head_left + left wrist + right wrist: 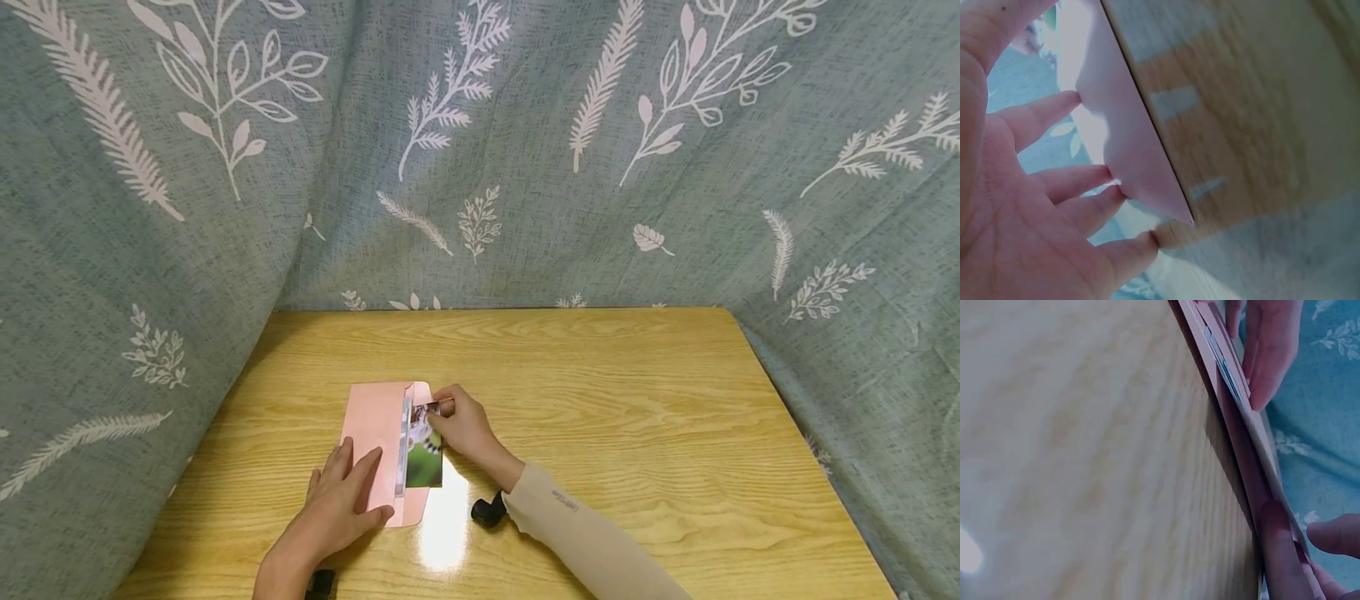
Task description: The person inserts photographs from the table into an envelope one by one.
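Observation:
A pink envelope (pixel 377 414) lies on the wooden table with its flap side facing right. At its opening is a photo (pixel 424 468) of an animal on green ground, its left edge beside a pale strip along the opening. My left hand (pixel 335 506) rests on the envelope's lower left part, fingers spread; in the left wrist view its fingertips (pixel 1074 98) touch the pink paper. With my right hand (pixel 467 427) I pinch the photo near its upper right corner. Seen from the right wrist, layered papers (pixel 1227 372) show at the envelope's opening.
The wooden table (pixel 600 400) stretches away to the right and back. Patterned grey-green cloth (pixel 480 167) hangs behind it and at both sides. A black device (pixel 489 510) sits at the right wrist, and another dark piece (pixel 321 583) is by the left wrist.

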`<move>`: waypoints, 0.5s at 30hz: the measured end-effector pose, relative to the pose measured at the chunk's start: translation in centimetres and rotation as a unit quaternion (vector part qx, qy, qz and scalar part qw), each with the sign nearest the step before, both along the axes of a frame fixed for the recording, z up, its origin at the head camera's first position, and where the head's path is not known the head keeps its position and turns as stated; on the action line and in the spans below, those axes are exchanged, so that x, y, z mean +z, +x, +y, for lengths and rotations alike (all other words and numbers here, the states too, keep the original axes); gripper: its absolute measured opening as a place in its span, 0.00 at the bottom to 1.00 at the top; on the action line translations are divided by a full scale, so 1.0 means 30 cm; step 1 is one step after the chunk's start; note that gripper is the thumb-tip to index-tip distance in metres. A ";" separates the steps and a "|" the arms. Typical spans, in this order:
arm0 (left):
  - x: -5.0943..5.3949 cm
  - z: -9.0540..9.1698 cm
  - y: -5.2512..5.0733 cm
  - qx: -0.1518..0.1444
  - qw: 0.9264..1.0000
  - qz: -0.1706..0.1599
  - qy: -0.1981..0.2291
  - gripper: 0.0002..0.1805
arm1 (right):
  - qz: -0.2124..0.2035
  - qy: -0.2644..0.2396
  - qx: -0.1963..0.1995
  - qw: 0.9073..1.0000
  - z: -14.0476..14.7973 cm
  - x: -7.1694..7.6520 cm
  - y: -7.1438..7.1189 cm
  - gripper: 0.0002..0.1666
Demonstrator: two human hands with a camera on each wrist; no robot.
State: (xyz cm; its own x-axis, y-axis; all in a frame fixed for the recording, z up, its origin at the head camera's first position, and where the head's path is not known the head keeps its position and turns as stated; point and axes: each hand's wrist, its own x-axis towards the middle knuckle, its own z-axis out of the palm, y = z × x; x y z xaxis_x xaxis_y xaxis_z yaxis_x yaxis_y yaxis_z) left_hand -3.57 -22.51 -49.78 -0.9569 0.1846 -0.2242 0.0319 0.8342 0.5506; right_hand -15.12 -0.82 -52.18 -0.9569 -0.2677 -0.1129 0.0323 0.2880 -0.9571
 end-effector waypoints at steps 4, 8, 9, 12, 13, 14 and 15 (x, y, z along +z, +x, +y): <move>-0.002 0.005 -0.004 0.002 1.000 0.003 -0.005 0.47 | -0.039 -0.042 0.010 0.998 0.032 0.000 0.022 0.21; -0.001 0.006 -0.004 0.002 1.000 0.006 -0.006 0.47 | -0.052 -0.062 0.011 0.997 0.055 -0.003 0.047 0.23; -0.001 0.006 -0.003 0.002 1.000 0.004 -0.005 0.47 | -0.055 -0.068 0.011 0.996 0.060 -0.004 0.053 0.23; 0.001 0.007 -0.002 0.004 1.000 -0.002 -0.002 0.47 | -0.062 -0.088 0.009 0.994 0.071 -0.010 0.069 0.23; 0.002 0.007 -0.001 0.004 1.000 -0.003 -0.001 0.47 | -0.065 -0.094 0.008 0.993 0.074 -0.012 0.073 0.22; 0.003 0.008 -0.001 0.005 1.000 -0.003 -0.001 0.47 | -0.068 -0.100 0.007 0.993 0.077 -0.014 0.077 0.22; 0.003 0.008 -0.001 0.005 1.000 -0.003 -0.001 0.47 | -0.071 -0.105 0.007 0.992 0.081 -0.014 0.082 0.22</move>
